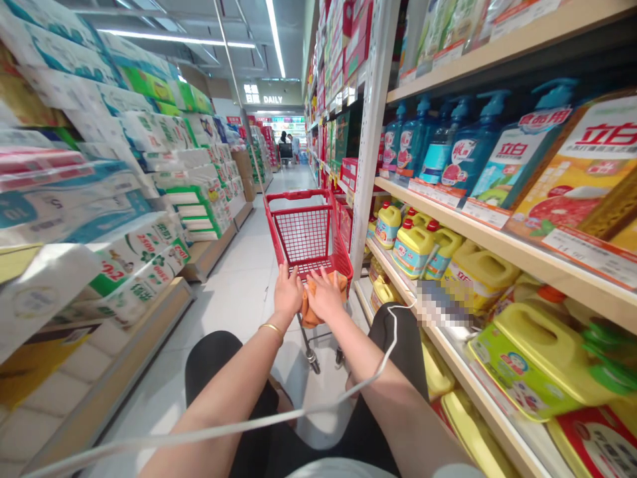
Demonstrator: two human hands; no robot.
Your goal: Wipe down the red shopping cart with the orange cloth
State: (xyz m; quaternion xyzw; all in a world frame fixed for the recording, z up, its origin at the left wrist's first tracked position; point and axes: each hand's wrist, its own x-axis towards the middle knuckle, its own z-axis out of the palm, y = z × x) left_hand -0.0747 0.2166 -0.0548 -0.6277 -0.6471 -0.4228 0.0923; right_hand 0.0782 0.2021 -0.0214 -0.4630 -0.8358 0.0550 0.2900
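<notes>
Fingers apart, your left hand (288, 293) rests at the red cart's (304, 231) near end beside your right hand (323, 295), fingers spread on an orange cloth (310, 317); best press evenly.

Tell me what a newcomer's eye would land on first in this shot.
Probably the bright red shopping cart at the centre, with the left hand at its near end and the right hand on an orange cloth there. Next, the white cable sweeping across the foreground, and the blue pump bottles lined up on the right-hand shelf.
</notes>
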